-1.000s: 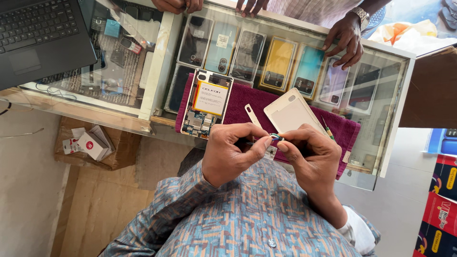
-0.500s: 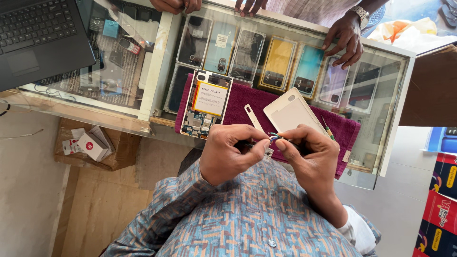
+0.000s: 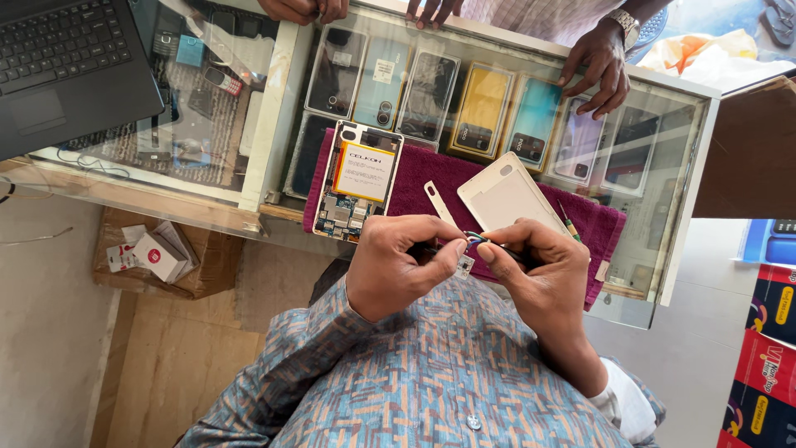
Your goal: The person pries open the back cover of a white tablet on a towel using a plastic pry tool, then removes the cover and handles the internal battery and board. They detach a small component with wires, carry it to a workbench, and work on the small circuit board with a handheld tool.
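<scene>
- The left hand (image 3: pixel 398 270) and right hand (image 3: pixel 539 265) meet just below the maroon cloth mat (image 3: pixel 423 178) on the glass display counter (image 3: pixel 688 166).
- Both hands' fingertips are pinched together on a small dark tool with coloured wires (image 3: pixel 474 241); a tiny white part (image 3: pixel 464 265) hangs beneath it.
- On the mat lie an opened phone with a white battery (image 3: pixel 356 178), a cream back cover (image 3: pixel 506 195) and a thin metal pry strip (image 3: pixel 438 202).
- The work looks delicate: steady grip, wrists braced, would suit.
- Another person's hand (image 3: pixel 597 66) rests beyond the mat.
</scene>
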`<state>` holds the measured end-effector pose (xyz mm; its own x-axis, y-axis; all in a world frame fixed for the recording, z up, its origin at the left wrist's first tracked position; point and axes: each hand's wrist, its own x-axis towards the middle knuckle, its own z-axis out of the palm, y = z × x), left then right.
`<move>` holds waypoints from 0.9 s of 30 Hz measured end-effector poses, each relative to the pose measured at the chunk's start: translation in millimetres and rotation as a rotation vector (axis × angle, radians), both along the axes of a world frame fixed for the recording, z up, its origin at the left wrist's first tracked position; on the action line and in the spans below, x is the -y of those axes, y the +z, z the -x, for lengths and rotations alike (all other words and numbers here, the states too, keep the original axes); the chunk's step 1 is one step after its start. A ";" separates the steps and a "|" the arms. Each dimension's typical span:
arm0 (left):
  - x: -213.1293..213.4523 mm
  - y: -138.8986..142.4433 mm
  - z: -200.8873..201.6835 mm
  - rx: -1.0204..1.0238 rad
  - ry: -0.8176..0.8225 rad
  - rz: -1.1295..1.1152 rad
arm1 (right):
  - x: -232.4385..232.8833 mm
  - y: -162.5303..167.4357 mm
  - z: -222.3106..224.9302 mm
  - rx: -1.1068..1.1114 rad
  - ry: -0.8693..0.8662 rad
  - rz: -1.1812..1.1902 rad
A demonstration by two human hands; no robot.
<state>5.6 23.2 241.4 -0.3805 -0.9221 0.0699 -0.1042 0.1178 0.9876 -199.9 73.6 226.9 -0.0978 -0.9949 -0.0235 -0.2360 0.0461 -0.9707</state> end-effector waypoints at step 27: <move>0.2 13.1 -10.5 -0.025 0.086 -0.007 | -9.3 0.0 11.3 -0.038 -0.136 0.115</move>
<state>16.1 23.0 254.4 -0.2985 -0.9517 0.0719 -0.0886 0.1026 0.9908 -211.2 82.9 226.8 -0.2299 -0.9685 0.0958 -0.2722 -0.0306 -0.9618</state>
